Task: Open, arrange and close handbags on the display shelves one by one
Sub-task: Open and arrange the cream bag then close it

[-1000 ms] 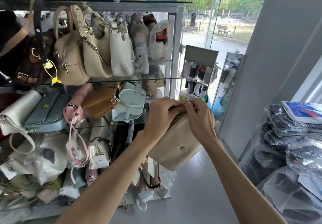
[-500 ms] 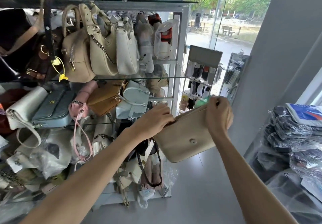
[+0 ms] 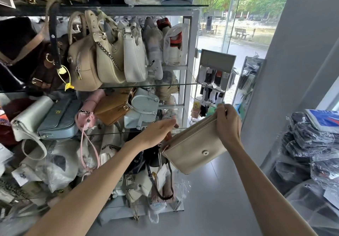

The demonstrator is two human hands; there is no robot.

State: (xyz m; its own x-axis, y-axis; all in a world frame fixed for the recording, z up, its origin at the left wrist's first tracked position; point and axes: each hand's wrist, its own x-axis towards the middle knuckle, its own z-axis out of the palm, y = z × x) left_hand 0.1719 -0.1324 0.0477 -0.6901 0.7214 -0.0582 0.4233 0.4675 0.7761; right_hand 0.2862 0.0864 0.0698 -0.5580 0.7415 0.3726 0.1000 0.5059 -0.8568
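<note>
Right hand (image 3: 228,123) pinching the cream handbag's (image 3: 192,147) top corner, left hand (image 3: 157,132) loose, empty — best steadying the bag before shelving.

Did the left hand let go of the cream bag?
Yes. The left hand has left the cream bag and moved left, toward the glass shelf.

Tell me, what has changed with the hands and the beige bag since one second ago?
The left hand let go of the beige leather handbag and moved left, toward the glass shelf. The right hand slid right along the top edge, still gripping it. The shelf bags stayed put.
</note>
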